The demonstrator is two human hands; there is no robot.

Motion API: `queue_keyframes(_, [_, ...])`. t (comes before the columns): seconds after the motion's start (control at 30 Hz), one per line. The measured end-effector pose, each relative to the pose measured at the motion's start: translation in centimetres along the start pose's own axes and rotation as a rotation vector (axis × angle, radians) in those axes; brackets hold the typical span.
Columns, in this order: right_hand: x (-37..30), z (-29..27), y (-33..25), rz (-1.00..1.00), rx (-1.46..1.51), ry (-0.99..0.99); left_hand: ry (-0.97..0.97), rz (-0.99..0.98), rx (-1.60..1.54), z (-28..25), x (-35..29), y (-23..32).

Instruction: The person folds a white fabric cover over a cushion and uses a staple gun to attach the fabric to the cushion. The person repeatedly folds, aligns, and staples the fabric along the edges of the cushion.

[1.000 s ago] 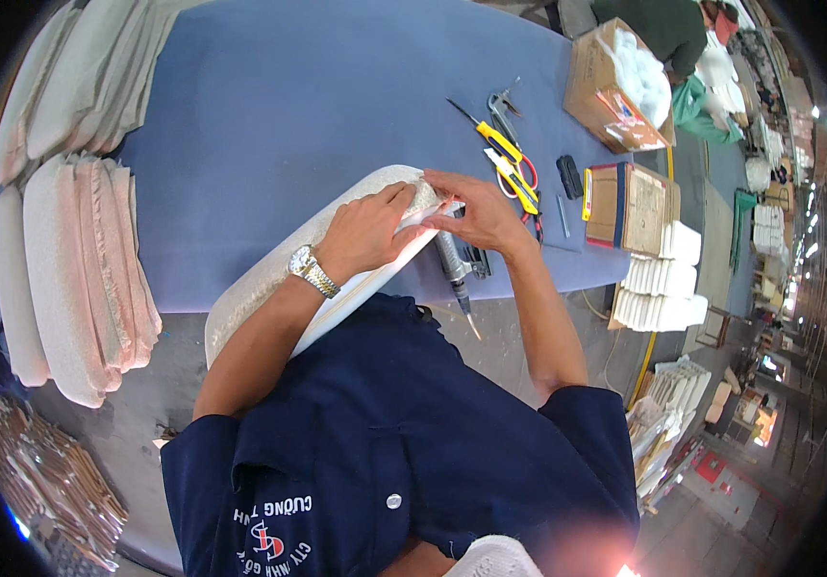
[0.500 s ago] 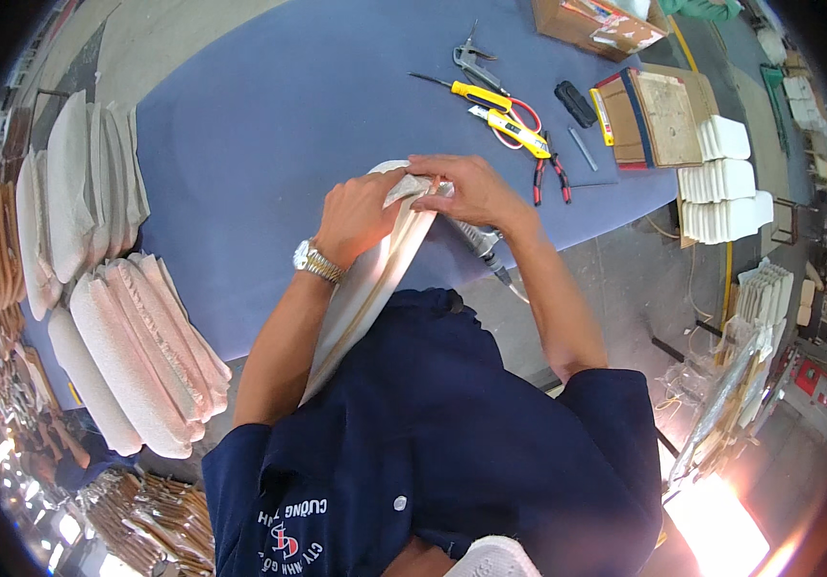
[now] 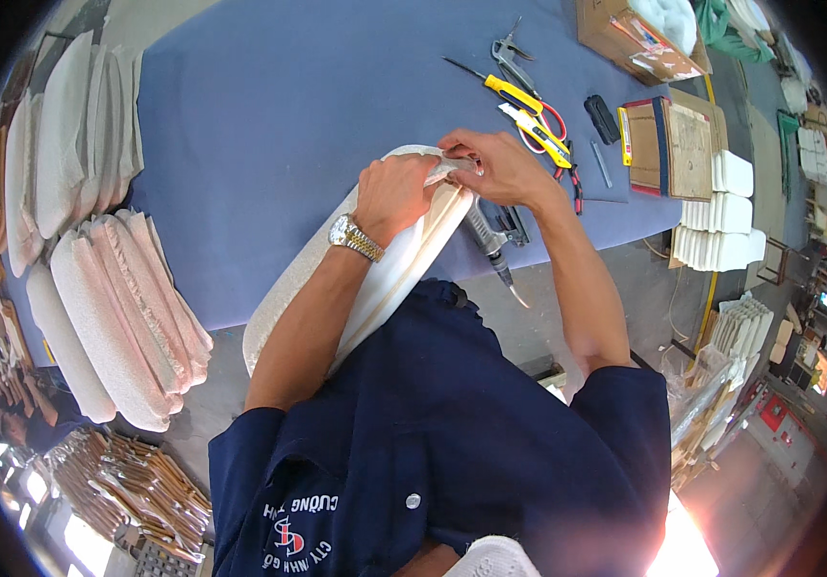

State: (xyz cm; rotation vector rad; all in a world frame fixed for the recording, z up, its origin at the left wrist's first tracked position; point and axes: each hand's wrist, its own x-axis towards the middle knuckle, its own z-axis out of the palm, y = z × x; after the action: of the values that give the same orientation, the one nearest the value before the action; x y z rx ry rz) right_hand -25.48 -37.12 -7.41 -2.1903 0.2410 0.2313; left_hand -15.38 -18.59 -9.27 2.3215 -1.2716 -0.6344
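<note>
Fingers of the right hand (image 3: 510,171) are pinching the fabric (image 3: 449,167) at the far end of the cushion (image 3: 389,276); those of the left hand (image 3: 396,195) are clasping that end. Steady clasping and even tension are probably keeping folds flat. The cushion is crossing the near edge of the table (image 3: 269,125), its long axis slanting toward the table's far right.

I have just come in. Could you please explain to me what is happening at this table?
A person is handling a long, pale cushion at a blue table. The left grip and the right grip hold its far end, close together. A grey tool lies beside it near the table edge; a yellow cutter lies farther off. Similar padded pieces are grouped on the left.
</note>
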Motion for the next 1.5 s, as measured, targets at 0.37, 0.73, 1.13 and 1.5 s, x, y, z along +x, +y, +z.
queue_keyframes(0.37, [-0.8, 1.4, 2.4, 0.127, 0.401, 0.089, 0.056, -0.028, -0.035, 0.4, -0.4, -0.1])
queue_keyframes(0.73, [1.2, 9.0, -1.3, -0.084, 0.722, 0.439, 0.053, -0.048, -0.330, -5.1, -3.1, -3.9])
queue_keyframes(1.13, [7.1, 9.2, -4.7, -0.086, 0.463, 0.541, 0.355, -0.079, -0.297, -9.8, -6.8, -4.2])
queue_keyframes(1.5, [7.5, 9.6, -1.0, -0.174, 0.412, 0.567, 0.970, -0.649, -0.586, -11.0, -28.6, -10.4])
